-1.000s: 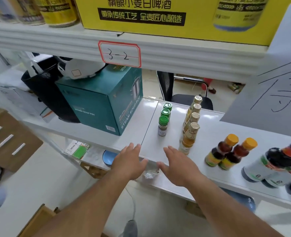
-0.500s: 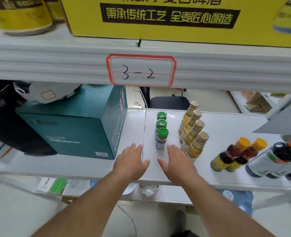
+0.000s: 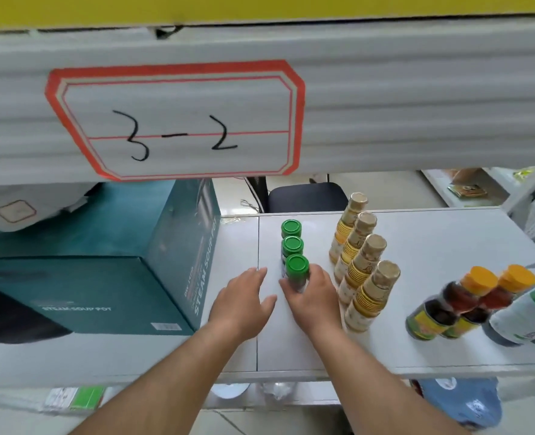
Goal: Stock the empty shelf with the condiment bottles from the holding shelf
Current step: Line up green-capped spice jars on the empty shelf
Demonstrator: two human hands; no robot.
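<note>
Both hands forward — left [image 3: 242, 301] flat, right [image 3: 311, 298] curled

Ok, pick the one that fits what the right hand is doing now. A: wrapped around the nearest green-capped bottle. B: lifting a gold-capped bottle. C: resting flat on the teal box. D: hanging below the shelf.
A: the right hand has its fingers curled round the nearest green-capped bottle, at the front of the row of three, while the left hand lies open beside it.
</note>
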